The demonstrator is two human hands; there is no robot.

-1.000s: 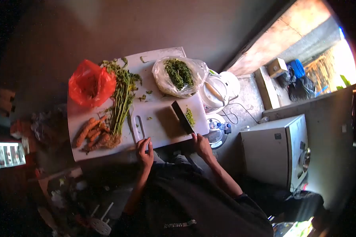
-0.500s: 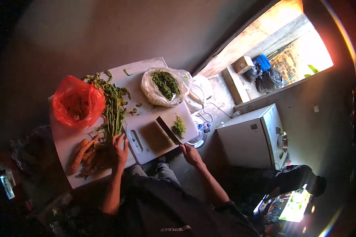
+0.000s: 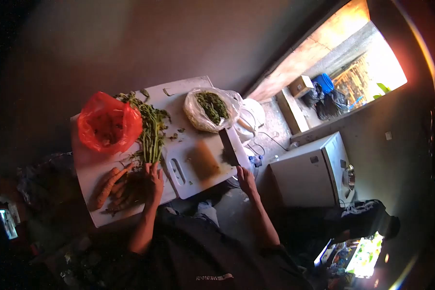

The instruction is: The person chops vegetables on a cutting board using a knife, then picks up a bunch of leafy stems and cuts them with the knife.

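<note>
My right hand grips the handle of a knife, whose dark broad blade covers much of the chopped greens near the right edge of a white cutting board. At the lower end of a bunch of green stalks is my left hand, its fingers closed round the stalk ends. Carrots lie left of that hand, partly in shadow. A red plastic bag stands left of the stalks. Behind the board, a clear bag holds cut greens.
The white table carries all this. Right of it are a white appliance and cables on the floor. Farther right stands a white fridge. A person in dark clothes is at the lower right. Black bags lie by the doorway.
My left hand has moved from the board's near edge to the stalks and closed on their lower ends. The knife has shifted right, over the chopped greens. The camera view has turned.
</note>
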